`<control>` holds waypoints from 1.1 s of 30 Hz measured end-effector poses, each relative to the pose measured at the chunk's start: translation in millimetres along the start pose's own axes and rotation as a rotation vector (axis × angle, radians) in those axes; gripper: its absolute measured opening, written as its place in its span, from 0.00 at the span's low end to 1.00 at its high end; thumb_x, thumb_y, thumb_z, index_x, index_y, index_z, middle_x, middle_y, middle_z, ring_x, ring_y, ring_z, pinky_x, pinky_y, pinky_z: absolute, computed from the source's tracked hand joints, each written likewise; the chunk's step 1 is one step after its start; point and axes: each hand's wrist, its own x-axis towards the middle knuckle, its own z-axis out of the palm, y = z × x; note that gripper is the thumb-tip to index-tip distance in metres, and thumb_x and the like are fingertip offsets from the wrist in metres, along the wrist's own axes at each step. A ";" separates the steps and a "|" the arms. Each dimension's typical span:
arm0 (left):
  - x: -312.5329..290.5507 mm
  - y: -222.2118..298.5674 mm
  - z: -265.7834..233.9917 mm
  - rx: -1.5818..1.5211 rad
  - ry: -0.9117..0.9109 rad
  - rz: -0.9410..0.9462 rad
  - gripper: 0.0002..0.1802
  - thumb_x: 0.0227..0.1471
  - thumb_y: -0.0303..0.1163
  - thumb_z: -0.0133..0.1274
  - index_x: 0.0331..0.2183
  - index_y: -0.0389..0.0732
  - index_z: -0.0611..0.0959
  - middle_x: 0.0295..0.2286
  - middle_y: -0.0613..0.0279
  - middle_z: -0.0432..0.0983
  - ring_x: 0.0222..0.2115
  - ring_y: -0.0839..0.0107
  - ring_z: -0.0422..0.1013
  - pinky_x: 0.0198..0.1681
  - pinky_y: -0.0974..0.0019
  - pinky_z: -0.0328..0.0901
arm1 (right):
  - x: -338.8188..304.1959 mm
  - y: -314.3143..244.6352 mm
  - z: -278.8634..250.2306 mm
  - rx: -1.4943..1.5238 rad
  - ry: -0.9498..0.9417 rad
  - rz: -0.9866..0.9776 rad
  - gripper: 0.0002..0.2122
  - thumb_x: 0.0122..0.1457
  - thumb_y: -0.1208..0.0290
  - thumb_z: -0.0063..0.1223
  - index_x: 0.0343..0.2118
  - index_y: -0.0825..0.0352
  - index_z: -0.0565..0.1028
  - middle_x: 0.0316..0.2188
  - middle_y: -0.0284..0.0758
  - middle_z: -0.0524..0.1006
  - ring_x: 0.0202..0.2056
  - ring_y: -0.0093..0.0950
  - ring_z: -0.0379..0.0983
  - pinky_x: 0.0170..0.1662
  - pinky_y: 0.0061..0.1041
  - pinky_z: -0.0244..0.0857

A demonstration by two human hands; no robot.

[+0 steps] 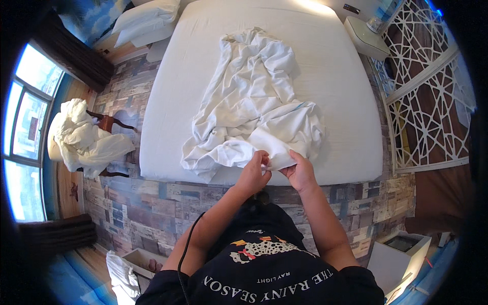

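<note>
Cloth (pixel 254 96) on bed (pixel 345 101), patchwork floor (pixel 127 203)

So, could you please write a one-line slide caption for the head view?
Left hand and right hand pinch the near edge of a crumpled white cloth on a white-sheeted rectangular bed.

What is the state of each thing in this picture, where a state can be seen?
White cloth: crumpled, loosely spread.
Left hand: grip closed on the cloth's near edge.
Right hand: grip closed on the same edge.
Bed sheet: mostly smooth.
Bulky bedding: bunched over a chair.
Pillows: stacked.
Window: uncovered.
</note>
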 end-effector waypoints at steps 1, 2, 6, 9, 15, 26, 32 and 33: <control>-6.2 -5.2 -1.0 -0.025 -0.040 -0.007 0.20 0.44 0.25 0.60 0.41 0.35 0.73 0.33 0.54 0.73 0.36 0.62 0.72 0.40 0.64 0.67 | -2.8 -0.4 -3.4 0.013 0.002 0.006 0.20 0.60 0.67 0.42 0.52 0.75 0.63 0.48 0.43 0.70 0.48 0.36 0.70 0.49 0.40 0.67; -10.1 -2.7 -3.6 -0.052 -0.083 -0.015 0.19 0.44 0.26 0.60 0.40 0.35 0.74 0.32 0.55 0.74 0.34 0.65 0.73 0.39 0.65 0.67 | -5.7 -1.7 -7.1 0.017 0.003 0.002 0.20 0.60 0.67 0.42 0.52 0.75 0.63 0.48 0.43 0.70 0.48 0.36 0.70 0.49 0.40 0.67; -25.2 3.3 -13.7 -0.206 -0.203 -0.256 0.10 0.49 0.30 0.60 0.32 0.33 0.79 0.24 0.63 0.75 0.28 0.77 0.69 0.33 0.72 0.65 | -12.1 -3.1 -13.4 0.041 -0.005 -0.006 0.20 0.60 0.67 0.43 0.51 0.75 0.63 0.48 0.43 0.70 0.48 0.37 0.70 0.49 0.40 0.67; -32.1 5.0 -20.2 -0.314 -0.217 -0.358 0.11 0.51 0.31 0.57 0.34 0.33 0.80 0.23 0.68 0.74 0.28 0.80 0.68 0.32 0.74 0.64 | -16.2 -1.7 -7.9 0.068 -0.001 0.002 0.18 0.60 0.68 0.44 0.50 0.74 0.64 0.47 0.42 0.71 0.47 0.36 0.70 0.49 0.38 0.68; -33.1 -11.2 -27.1 -0.464 -0.191 -0.429 0.13 0.55 0.35 0.53 0.35 0.33 0.81 0.24 0.72 0.73 0.25 0.82 0.65 0.30 0.77 0.61 | -16.5 19.9 2.5 0.069 -0.053 -0.051 0.12 0.60 0.67 0.46 0.42 0.70 0.70 0.40 0.38 0.74 0.42 0.31 0.72 0.45 0.34 0.69; -16.5 -8.7 -41.8 -0.537 -0.277 -0.559 0.11 0.54 0.32 0.54 0.36 0.34 0.81 0.26 0.70 0.74 0.25 0.83 0.65 0.29 0.78 0.60 | -22.2 80.2 -1.8 -0.165 0.068 -0.111 0.09 0.55 0.71 0.57 0.37 0.68 0.73 0.33 0.32 0.75 0.34 0.22 0.72 0.41 0.21 0.68; -12.3 -7.4 -50.8 -0.693 -0.380 -0.466 0.16 0.50 0.24 0.56 0.42 0.34 0.76 0.33 0.65 0.75 0.32 0.79 0.69 0.39 0.74 0.64 | -25.0 70.2 6.3 -0.416 0.102 -0.149 0.08 0.54 0.74 0.57 0.35 0.72 0.75 0.31 0.34 0.77 0.31 0.22 0.73 0.38 0.18 0.68; -12.9 -8.4 -49.8 -0.716 -0.396 -0.436 0.18 0.49 0.22 0.56 0.44 0.34 0.75 0.35 0.64 0.75 0.33 0.78 0.70 0.41 0.74 0.64 | -24.4 68.7 7.0 -0.440 0.103 -0.176 0.08 0.54 0.75 0.57 0.35 0.73 0.75 0.30 0.34 0.77 0.31 0.21 0.73 0.38 0.18 0.68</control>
